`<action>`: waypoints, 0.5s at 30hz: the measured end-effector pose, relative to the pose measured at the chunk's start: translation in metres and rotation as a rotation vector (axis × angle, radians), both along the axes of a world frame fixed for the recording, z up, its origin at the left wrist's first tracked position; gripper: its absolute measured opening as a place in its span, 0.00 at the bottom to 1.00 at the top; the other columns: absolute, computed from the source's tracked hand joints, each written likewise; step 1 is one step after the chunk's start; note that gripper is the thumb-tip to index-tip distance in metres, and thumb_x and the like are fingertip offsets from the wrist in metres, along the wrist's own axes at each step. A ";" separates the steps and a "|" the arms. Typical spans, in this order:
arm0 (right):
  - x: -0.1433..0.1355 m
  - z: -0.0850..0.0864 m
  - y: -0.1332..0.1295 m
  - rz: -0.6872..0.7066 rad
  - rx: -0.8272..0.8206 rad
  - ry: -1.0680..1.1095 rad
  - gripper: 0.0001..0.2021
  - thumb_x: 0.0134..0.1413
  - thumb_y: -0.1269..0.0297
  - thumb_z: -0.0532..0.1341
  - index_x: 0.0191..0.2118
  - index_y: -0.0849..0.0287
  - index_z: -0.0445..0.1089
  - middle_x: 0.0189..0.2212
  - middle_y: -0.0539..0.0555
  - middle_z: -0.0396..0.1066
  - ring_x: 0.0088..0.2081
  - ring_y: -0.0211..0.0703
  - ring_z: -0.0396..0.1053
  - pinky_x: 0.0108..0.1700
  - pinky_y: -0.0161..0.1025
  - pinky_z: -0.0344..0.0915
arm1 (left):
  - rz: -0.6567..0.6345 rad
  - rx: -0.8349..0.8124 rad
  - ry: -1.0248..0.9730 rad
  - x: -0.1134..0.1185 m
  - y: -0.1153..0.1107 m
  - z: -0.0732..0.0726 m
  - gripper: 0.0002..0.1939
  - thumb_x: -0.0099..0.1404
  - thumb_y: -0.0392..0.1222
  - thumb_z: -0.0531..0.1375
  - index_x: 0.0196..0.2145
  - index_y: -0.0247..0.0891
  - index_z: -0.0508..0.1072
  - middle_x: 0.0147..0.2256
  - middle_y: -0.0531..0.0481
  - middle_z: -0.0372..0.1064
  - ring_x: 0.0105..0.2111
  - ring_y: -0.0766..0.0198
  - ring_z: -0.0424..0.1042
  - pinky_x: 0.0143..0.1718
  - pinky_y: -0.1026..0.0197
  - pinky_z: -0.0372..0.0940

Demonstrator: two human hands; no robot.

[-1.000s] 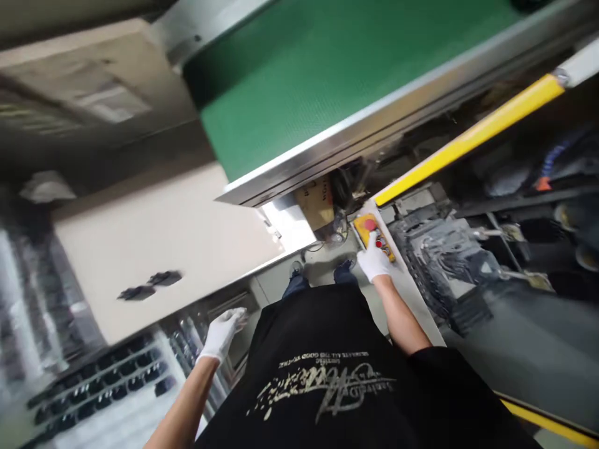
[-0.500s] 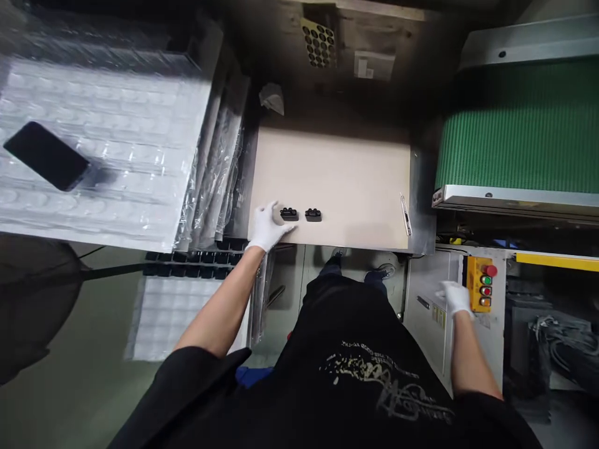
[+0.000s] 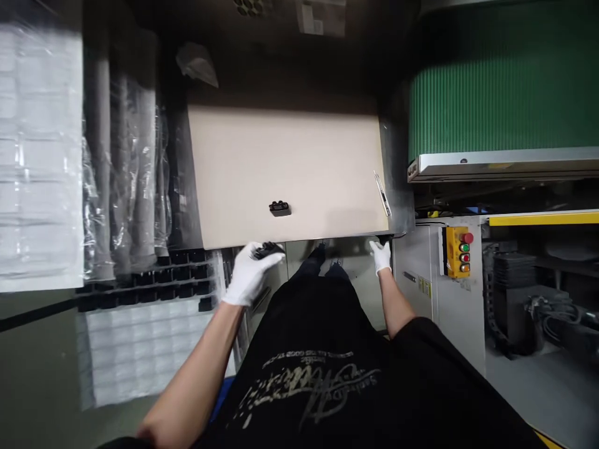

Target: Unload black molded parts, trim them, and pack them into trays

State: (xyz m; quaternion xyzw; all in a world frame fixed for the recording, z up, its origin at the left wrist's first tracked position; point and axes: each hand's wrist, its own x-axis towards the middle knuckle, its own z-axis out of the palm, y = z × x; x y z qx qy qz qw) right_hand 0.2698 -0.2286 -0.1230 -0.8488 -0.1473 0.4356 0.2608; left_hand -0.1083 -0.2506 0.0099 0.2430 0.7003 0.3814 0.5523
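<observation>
Fingers of the gloved left hand (image 3: 264,252) are closed around a first black part (image 3: 267,251), which is gripped beside the thumb just off the near edge of the beige board (image 3: 290,149). Fingers of the gloved right hand (image 3: 380,247) are loosely parted near the board's right front corner; whether anything is touched there cannot be told. In the plastic cell tray (image 3: 150,355), at lower left, rows of black pieces (image 3: 180,274) are seated along the upper portion. A second black part (image 3: 279,209) is supported on the board, left of the utility knife (image 3: 382,194), which is laid along the right edge.
</observation>
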 end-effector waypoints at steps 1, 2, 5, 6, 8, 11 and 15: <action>-0.002 -0.009 0.010 -0.020 0.004 -0.015 0.32 0.60 0.65 0.66 0.68 0.63 0.62 0.48 0.57 0.78 0.39 0.35 0.76 0.39 0.29 0.74 | -0.002 -0.046 -0.050 0.014 -0.010 0.007 0.27 0.43 0.49 0.79 0.34 0.37 0.71 0.39 0.44 0.80 0.35 0.58 0.76 0.40 0.55 0.72; -0.005 -0.017 0.018 -0.030 0.006 -0.034 0.29 0.62 0.63 0.64 0.67 0.63 0.63 0.49 0.58 0.78 0.40 0.35 0.76 0.40 0.30 0.75 | -0.004 -0.087 -0.086 0.026 -0.019 0.013 0.27 0.43 0.48 0.80 0.35 0.36 0.73 0.40 0.44 0.80 0.36 0.58 0.76 0.40 0.56 0.71; -0.010 -0.025 0.025 0.009 0.026 -0.107 0.24 0.66 0.58 0.59 0.63 0.64 0.66 0.49 0.60 0.78 0.42 0.39 0.77 0.44 0.34 0.76 | 0.003 -0.117 -0.175 0.053 -0.037 0.024 0.27 0.43 0.45 0.81 0.38 0.36 0.76 0.38 0.47 0.79 0.37 0.60 0.75 0.40 0.59 0.71; -0.009 -0.020 0.022 0.044 0.042 -0.134 0.23 0.65 0.57 0.59 0.60 0.64 0.69 0.47 0.60 0.79 0.43 0.41 0.77 0.46 0.36 0.76 | 0.023 -0.105 -0.228 0.058 -0.041 0.026 0.27 0.44 0.45 0.81 0.38 0.36 0.77 0.37 0.49 0.78 0.36 0.61 0.75 0.40 0.59 0.71; 0.000 0.004 0.007 0.116 0.082 -0.188 0.20 0.61 0.56 0.62 0.52 0.64 0.73 0.45 0.61 0.79 0.47 0.46 0.76 0.54 0.40 0.74 | 0.071 -0.073 -0.346 0.063 -0.047 0.028 0.26 0.46 0.44 0.81 0.37 0.36 0.76 0.32 0.53 0.74 0.32 0.65 0.72 0.36 0.62 0.70; 0.025 0.075 -0.029 0.346 0.169 -0.339 0.13 0.54 0.54 0.67 0.36 0.60 0.74 0.42 0.62 0.78 0.54 0.56 0.73 0.65 0.50 0.66 | 0.134 -0.013 -0.501 0.067 -0.056 0.029 0.23 0.51 0.46 0.80 0.35 0.36 0.72 0.29 0.55 0.68 0.26 0.71 0.67 0.29 0.66 0.66; 0.039 0.188 -0.079 0.810 0.474 -0.510 0.16 0.54 0.46 0.67 0.31 0.55 0.71 0.43 0.63 0.75 0.59 0.63 0.70 0.65 0.57 0.66 | 0.156 0.027 -0.586 0.073 -0.065 0.021 0.26 0.54 0.53 0.78 0.33 0.37 0.68 0.31 0.53 0.68 0.29 0.69 0.70 0.31 0.65 0.69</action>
